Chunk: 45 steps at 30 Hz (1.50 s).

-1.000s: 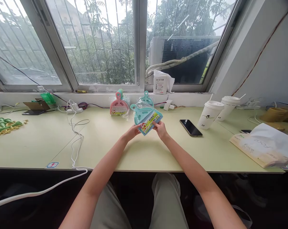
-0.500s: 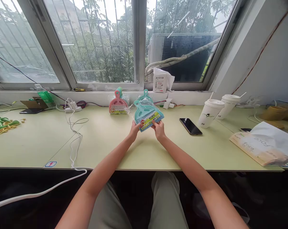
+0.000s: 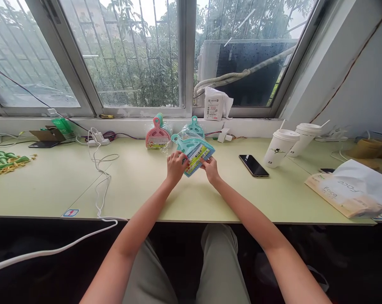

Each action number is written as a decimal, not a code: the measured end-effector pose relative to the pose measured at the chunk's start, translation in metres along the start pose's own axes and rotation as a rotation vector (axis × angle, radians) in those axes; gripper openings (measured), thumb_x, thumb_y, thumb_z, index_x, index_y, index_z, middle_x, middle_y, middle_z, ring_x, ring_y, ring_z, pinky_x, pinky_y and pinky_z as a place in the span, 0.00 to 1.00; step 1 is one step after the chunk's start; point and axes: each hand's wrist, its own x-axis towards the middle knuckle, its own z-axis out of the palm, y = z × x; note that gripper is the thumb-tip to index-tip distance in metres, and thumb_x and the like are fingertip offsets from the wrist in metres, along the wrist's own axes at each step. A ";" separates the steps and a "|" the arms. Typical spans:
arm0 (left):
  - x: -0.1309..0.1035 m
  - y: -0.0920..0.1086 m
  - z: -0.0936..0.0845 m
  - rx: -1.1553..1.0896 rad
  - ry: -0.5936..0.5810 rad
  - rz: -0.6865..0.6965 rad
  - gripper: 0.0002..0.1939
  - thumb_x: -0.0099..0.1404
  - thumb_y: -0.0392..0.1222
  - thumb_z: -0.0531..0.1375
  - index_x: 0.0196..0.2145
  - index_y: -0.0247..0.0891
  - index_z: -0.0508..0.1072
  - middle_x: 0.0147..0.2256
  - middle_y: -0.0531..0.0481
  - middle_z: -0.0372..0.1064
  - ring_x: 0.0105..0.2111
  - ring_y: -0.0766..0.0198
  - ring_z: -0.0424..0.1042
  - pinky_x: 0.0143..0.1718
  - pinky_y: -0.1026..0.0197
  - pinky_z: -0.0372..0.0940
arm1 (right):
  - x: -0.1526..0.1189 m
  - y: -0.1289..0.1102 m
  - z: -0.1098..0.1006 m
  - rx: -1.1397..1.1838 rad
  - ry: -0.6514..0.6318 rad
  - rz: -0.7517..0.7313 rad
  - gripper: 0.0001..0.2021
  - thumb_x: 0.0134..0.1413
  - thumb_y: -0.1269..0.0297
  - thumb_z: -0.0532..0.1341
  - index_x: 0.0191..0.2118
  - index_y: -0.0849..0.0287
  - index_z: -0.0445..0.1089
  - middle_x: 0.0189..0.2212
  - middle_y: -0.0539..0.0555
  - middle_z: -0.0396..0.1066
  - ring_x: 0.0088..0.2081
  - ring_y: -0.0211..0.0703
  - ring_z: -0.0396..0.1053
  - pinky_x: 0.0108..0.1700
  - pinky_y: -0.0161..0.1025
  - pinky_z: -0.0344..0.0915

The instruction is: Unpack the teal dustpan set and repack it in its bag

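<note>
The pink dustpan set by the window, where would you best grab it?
Probably by the round handle at the top of the pink dustpan set, coming from above. It stands upright against the sill, handle up and narrow, while the wide pan is wrapped in slippery plastic and the teal set stands close on its right.

Teal dustpan set (image 3: 192, 151) — clear-wrapped, colourful label — tilted above the table.

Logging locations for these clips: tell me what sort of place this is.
Probably a makeshift workroom or office bench by a window. A long pale green table carries packaged teal dustpan sets, takeaway cups, a smartphone and charger cables.
</note>
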 end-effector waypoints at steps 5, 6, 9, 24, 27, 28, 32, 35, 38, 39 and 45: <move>0.000 0.001 -0.002 0.165 -0.055 0.090 0.12 0.70 0.38 0.50 0.37 0.39 0.73 0.33 0.44 0.71 0.35 0.56 0.70 0.40 0.55 0.60 | 0.000 0.005 0.000 0.006 0.042 0.026 0.18 0.40 0.61 0.71 0.37 0.58 0.68 0.35 0.53 0.75 0.38 0.46 0.75 0.43 0.49 0.75; -0.001 0.001 -0.003 0.179 -0.073 0.125 0.12 0.70 0.36 0.49 0.39 0.39 0.73 0.33 0.44 0.71 0.34 0.57 0.70 0.38 0.56 0.60 | 0.000 0.005 -0.001 0.014 0.044 0.024 0.17 0.40 0.61 0.71 0.37 0.58 0.68 0.35 0.53 0.75 0.38 0.45 0.75 0.43 0.49 0.75; -0.003 0.000 -0.003 0.187 -0.128 0.269 0.14 0.69 0.32 0.49 0.46 0.41 0.71 0.35 0.44 0.70 0.33 0.59 0.70 0.32 0.59 0.60 | 0.001 0.004 -0.003 0.038 0.039 0.021 0.16 0.41 0.62 0.70 0.37 0.58 0.68 0.35 0.53 0.75 0.37 0.43 0.74 0.43 0.47 0.75; -0.004 0.013 0.003 0.198 -0.155 0.390 0.15 0.69 0.31 0.49 0.48 0.39 0.69 0.44 0.41 0.67 0.44 0.55 0.67 0.42 0.55 0.62 | 0.009 0.002 -0.008 0.126 0.112 0.025 0.15 0.40 0.65 0.70 0.37 0.58 0.68 0.34 0.51 0.75 0.36 0.42 0.75 0.43 0.45 0.75; -0.003 0.015 0.003 0.166 -0.165 0.290 0.12 0.68 0.32 0.49 0.41 0.39 0.71 0.41 0.40 0.67 0.42 0.54 0.67 0.40 0.55 0.61 | 0.009 0.000 -0.009 0.103 0.089 0.011 0.16 0.40 0.64 0.70 0.36 0.58 0.67 0.34 0.51 0.75 0.36 0.43 0.75 0.43 0.46 0.75; -0.003 0.015 0.002 0.145 -0.163 0.262 0.11 0.68 0.33 0.49 0.39 0.39 0.71 0.40 0.40 0.67 0.42 0.54 0.67 0.41 0.54 0.61 | 0.009 -0.001 -0.009 0.090 0.079 0.007 0.16 0.40 0.64 0.70 0.37 0.58 0.67 0.35 0.51 0.75 0.36 0.43 0.75 0.43 0.47 0.75; -0.005 0.010 -0.001 0.073 -0.151 0.294 0.11 0.64 0.30 0.52 0.37 0.42 0.72 0.44 0.41 0.68 0.47 0.53 0.66 0.53 0.47 0.56 | 0.005 -0.004 -0.007 0.003 0.027 0.016 0.18 0.39 0.61 0.71 0.37 0.58 0.68 0.35 0.52 0.76 0.36 0.43 0.75 0.42 0.46 0.75; -0.007 0.009 -0.003 -0.010 -0.127 0.345 0.15 0.61 0.29 0.54 0.42 0.43 0.73 0.53 0.42 0.64 0.56 0.51 0.61 0.61 0.43 0.47 | 0.002 -0.005 -0.004 -0.046 -0.010 0.048 0.21 0.37 0.59 0.72 0.38 0.58 0.68 0.34 0.52 0.76 0.35 0.43 0.74 0.40 0.45 0.75; -0.008 0.013 -0.004 -0.081 -0.105 0.345 0.21 0.61 0.28 0.53 0.49 0.44 0.71 0.60 0.43 0.58 0.64 0.50 0.51 0.65 0.40 0.40 | 0.001 -0.008 -0.003 -0.071 -0.038 0.049 0.23 0.35 0.57 0.73 0.39 0.58 0.69 0.33 0.52 0.75 0.35 0.43 0.74 0.39 0.44 0.75; -0.009 0.014 -0.004 -0.082 -0.105 0.343 0.22 0.62 0.28 0.52 0.51 0.44 0.70 0.61 0.44 0.57 0.66 0.50 0.48 0.65 0.39 0.39 | 0.001 -0.009 -0.003 -0.077 -0.045 0.040 0.24 0.35 0.56 0.73 0.39 0.58 0.69 0.33 0.52 0.75 0.35 0.43 0.74 0.38 0.44 0.75; -0.005 0.017 -0.001 -0.006 -0.087 0.182 0.20 0.66 0.34 0.51 0.54 0.41 0.68 0.54 0.39 0.64 0.55 0.51 0.64 0.56 0.46 0.57 | -0.001 -0.009 0.001 -0.138 -0.127 0.015 0.24 0.33 0.56 0.73 0.39 0.58 0.69 0.28 0.48 0.74 0.30 0.41 0.72 0.34 0.42 0.74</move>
